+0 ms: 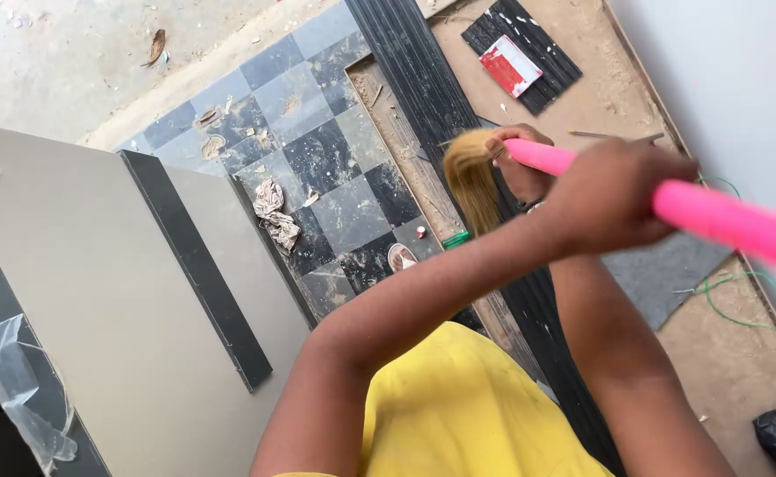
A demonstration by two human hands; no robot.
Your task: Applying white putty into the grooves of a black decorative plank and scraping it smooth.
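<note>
checkered floor [335, 168] below; both hands grip pink broom [723, 221] with straw bristles

Single head-worn view, looking steeply down.

The camera sits above the person's yellow shirt [458, 406] and faces down past both forearms, which fill the near foreground, to the checkered tile floor [317, 168] well below. The frame is tilted, so the floor's edges run diagonally. No second view shares this scene.
</note>
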